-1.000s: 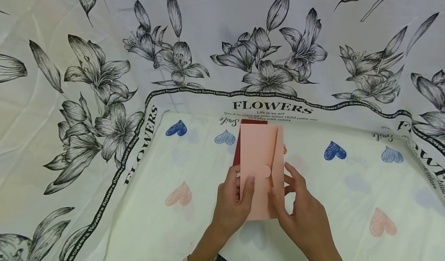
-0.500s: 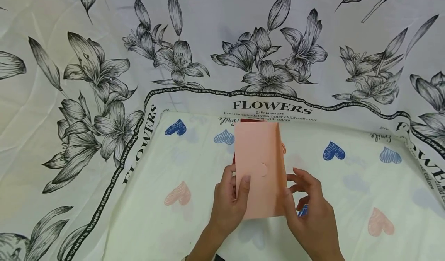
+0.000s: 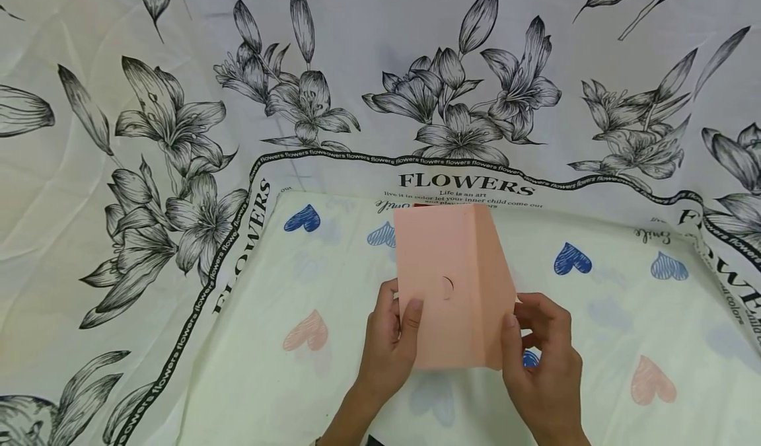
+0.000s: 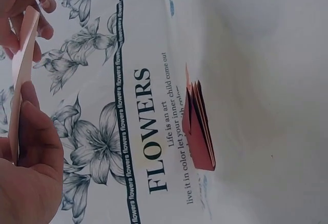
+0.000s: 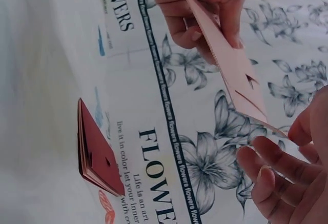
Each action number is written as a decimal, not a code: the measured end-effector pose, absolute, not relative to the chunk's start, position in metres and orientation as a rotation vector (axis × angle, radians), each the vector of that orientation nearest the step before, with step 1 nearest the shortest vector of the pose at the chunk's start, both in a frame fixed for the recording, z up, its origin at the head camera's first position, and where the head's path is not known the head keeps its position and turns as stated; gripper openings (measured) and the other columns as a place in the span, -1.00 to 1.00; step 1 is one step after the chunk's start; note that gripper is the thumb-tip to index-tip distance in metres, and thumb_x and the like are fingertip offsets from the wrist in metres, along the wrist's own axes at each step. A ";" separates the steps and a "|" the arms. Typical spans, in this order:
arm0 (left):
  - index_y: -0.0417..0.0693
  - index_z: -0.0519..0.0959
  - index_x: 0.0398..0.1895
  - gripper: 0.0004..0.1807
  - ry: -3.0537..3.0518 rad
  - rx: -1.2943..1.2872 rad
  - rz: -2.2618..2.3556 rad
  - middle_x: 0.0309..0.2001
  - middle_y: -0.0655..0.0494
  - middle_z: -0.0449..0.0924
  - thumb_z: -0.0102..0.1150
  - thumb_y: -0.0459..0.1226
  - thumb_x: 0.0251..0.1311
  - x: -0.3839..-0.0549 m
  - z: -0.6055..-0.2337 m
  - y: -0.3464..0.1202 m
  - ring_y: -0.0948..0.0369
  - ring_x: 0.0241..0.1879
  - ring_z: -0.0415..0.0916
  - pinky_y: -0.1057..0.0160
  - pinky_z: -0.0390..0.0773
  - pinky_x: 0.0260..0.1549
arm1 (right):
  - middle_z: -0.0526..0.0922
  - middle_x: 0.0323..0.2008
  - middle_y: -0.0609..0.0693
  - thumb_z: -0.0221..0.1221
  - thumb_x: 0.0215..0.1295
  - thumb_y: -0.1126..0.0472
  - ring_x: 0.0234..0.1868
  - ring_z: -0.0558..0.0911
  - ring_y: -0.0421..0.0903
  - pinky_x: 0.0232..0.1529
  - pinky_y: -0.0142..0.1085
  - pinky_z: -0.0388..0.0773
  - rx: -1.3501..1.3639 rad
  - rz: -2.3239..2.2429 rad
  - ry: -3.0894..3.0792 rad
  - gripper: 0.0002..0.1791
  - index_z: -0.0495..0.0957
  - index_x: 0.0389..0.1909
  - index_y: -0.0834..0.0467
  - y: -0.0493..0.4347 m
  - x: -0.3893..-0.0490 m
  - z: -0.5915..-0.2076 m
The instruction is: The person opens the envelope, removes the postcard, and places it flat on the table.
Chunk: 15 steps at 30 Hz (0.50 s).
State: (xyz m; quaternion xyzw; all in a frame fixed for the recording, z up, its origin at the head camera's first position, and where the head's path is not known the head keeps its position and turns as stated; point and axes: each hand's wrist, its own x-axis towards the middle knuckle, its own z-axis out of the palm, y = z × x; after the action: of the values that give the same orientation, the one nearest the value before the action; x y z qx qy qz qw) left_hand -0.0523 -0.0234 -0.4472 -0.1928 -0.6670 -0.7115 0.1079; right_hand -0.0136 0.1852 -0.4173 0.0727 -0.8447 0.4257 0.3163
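A pale pink envelope (image 3: 436,254) is held up over the cloth in the head view, its flap (image 3: 493,287) swung out to the right. A small curved slit marks its front. My left hand (image 3: 389,340) grips the left edge, thumb on the front and fingers behind. On the other side, my right hand (image 3: 543,360) pinches the flap's outer edge between thumb and fingers. Below the envelope, a stack of dark red and pink envelopes (image 5: 97,152) lies on the cloth; the head view shows only a sliver of it.
A pale cloth (image 3: 250,380) printed with blue and pink hearts covers the surface. Behind and to the left, white fabric (image 3: 333,30) bears black flower drawings and the word FLOWERS.
The flap has been drawn out of the slit and turned open to the right. My right hand has moved right with it, while the envelope's body has shifted slightly left in my left hand.
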 end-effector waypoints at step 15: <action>-0.03 0.37 0.31 -0.72 -1.905 -0.563 -2.276 -0.27 -0.12 0.77 -0.11 -0.38 0.67 -0.051 -0.446 -0.028 0.08 -0.42 0.77 0.09 0.71 -0.53 | 0.45 -0.11 -0.01 0.26 0.35 0.46 -0.25 0.41 -0.22 -0.30 -0.58 0.36 0.128 1.118 -2.215 -0.69 0.68 0.08 0.23 0.189 -0.018 -0.423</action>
State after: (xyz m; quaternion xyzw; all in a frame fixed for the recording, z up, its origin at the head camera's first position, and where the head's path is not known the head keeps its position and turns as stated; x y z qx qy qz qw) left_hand -0.0512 -0.0282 -0.4456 -0.1862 -0.6294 -0.7521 0.0600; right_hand -0.0176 0.1885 -0.4225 0.0489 -0.8438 0.4261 0.3227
